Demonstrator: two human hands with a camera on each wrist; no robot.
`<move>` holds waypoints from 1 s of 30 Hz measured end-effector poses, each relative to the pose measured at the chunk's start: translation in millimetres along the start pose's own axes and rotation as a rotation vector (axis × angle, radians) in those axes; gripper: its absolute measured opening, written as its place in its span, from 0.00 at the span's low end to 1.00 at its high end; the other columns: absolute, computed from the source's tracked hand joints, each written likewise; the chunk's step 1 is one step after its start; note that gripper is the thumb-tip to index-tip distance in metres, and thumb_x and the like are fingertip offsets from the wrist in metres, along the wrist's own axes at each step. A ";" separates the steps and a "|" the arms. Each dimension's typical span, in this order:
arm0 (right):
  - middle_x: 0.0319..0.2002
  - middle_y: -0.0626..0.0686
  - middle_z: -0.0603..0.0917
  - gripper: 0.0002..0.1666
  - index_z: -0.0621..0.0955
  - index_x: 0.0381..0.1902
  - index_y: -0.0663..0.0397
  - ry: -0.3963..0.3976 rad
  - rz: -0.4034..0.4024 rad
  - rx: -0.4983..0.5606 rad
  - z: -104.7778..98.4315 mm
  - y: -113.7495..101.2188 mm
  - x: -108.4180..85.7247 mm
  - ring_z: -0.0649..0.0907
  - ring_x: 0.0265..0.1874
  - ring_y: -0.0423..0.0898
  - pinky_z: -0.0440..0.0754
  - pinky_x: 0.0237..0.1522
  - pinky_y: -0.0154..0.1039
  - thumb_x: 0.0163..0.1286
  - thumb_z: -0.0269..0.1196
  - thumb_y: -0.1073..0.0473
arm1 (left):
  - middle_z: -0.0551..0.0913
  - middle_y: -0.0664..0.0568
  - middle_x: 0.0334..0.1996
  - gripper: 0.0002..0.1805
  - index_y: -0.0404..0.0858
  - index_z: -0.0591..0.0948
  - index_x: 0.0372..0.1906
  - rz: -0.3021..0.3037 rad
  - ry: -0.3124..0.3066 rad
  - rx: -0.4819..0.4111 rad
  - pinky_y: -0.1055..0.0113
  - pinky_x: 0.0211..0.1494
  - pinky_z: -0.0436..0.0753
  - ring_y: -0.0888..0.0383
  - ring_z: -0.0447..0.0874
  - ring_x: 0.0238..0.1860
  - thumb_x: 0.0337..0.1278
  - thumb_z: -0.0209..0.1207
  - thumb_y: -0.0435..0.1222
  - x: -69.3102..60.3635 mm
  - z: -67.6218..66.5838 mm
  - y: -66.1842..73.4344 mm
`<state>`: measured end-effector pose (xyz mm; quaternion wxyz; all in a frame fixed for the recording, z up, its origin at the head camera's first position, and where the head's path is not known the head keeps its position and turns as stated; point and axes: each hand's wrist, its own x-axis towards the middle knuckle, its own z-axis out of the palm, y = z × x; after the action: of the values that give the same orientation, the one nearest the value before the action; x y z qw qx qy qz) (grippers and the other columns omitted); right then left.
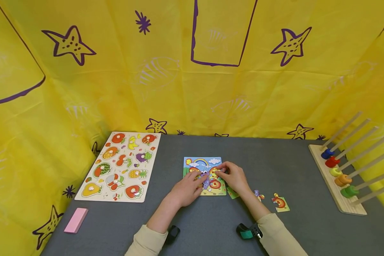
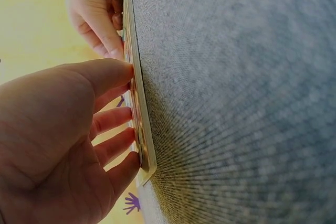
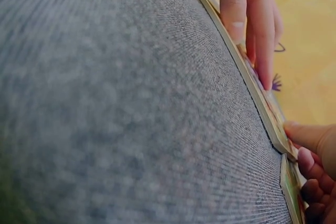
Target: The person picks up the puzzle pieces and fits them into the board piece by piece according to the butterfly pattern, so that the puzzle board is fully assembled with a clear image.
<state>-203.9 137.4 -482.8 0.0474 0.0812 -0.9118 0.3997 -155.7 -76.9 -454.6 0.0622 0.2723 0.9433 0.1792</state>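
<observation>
A butterfly jigsaw board with a rainbow and sun lies flat on the dark table. My left hand rests on its left and middle part with fingers extended, fingertips touching the surface in the left wrist view. At the board's right edge, my right hand has its fingers bent and pinches a puzzle piece by the butterfly's upper right wing. The grip is partly hidden. A green-edged piece lies beside the board under the right hand. Farther right are a purple piece and an orange-and-green piece.
A fruit peg puzzle lies at the left, with a pink block in front of it. On the right stands a wooden peg rack with coloured rings. A yellow patterned cloth hangs behind the table.
</observation>
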 end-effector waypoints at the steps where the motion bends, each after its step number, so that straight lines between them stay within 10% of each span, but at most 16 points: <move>1: 0.26 0.46 0.76 0.09 0.84 0.35 0.51 -0.001 0.003 -0.002 0.2 0.0 0.0 0.72 0.25 0.43 0.67 0.30 0.39 0.59 0.72 0.56 | 0.67 0.44 0.67 0.27 0.43 0.68 0.72 -0.001 -0.002 0.002 0.50 0.63 0.73 0.47 0.64 0.67 0.69 0.54 0.38 -0.1 -0.1 0.1; 30: 0.36 0.44 0.81 0.10 0.88 0.43 0.49 -0.125 -0.184 0.002 -30.4 11.1 -16.2 0.75 0.30 0.41 0.73 0.32 0.36 0.64 0.69 0.56 | 0.67 0.44 0.63 0.26 0.43 0.70 0.70 0.037 0.059 0.064 0.44 0.63 0.65 0.42 0.60 0.65 0.70 0.54 0.41 -1.8 2.1 -2.3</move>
<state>-189.5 169.0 -472.7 0.0268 0.1895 -0.9013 0.3887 -154.9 -79.0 -457.3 0.0220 0.2863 0.9448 0.1579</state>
